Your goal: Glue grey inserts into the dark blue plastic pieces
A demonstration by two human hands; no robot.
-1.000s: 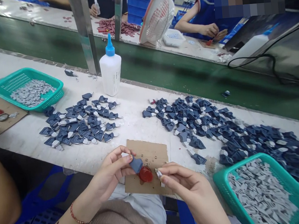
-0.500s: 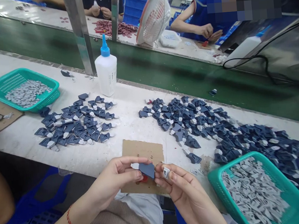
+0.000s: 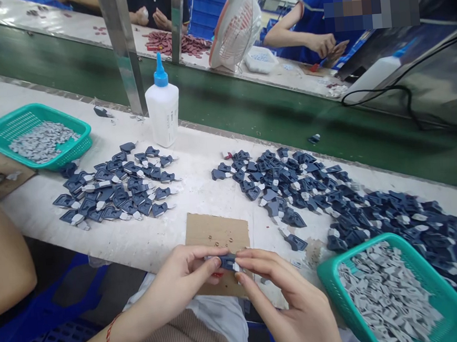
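At the far left, someone else's arm (image 3: 6, 257) hangs near the edge of the white table (image 3: 199, 178). A green basket (image 3: 71, 153) sits behind it, with lots of little light gray bits (image 3: 44, 140) inside. Next comes a loose pile of dark blue pieces (image 3: 120, 182), many with white ends. A white bottle with a blue top (image 3: 163, 113) stands up just behind that pile, on the right.

The left hand (image 3: 194, 271), with a red string bracelet (image 3: 110, 341) on its wrist, pinches one dark blue piece (image 3: 227, 261) between finger and thumb. This piece is up over a brown cardboard square (image 3: 227, 226), which has tiny shiny dots on it. Something red (image 3: 216, 275) peeks out under the fingers, mostly hidden. The right hand (image 3: 287, 293) pinches a small white piece (image 3: 236, 267) at the blue piece's right end. I cannot tell if the two are stuck together.

Farther right is a bigger heap of dark blue pieces (image 3: 398, 215). Last is another green basket (image 3: 329, 284), full of gray pieces (image 3: 384, 295).
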